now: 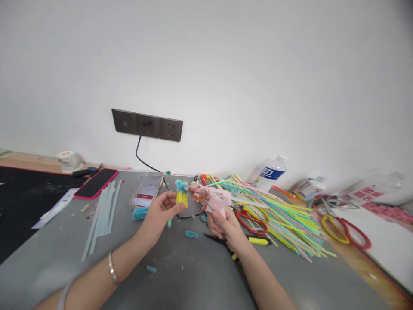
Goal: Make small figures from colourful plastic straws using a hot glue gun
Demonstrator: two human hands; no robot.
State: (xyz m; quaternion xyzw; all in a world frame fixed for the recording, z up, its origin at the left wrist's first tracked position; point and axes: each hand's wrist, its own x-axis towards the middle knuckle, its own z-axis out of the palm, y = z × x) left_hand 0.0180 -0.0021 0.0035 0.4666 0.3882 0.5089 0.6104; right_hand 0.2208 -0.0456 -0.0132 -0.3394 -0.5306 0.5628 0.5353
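My left hand (158, 214) pinches a small bundle of yellow and blue straw pieces (181, 193), held upright above the grey table (193, 275). My right hand (226, 226) is wrapped round the grip of a pink glue gun (213, 199). The gun's nozzle points left and touches the top of the bundle. A black cord (142, 157) runs from the gun's area up to a wall socket (147, 125). Cut blue straw bits (191, 234) lie below my hands.
A heap of coloured straws (284, 215) lies at the right, with red scissors (250, 219) on it and yellow-red scissors (345, 230) further right. Clear glue sticks (103, 211), a pink-cased phone (96, 183) and a second phone (146, 191) are at the left. Bottles (267, 172) stand by the wall.
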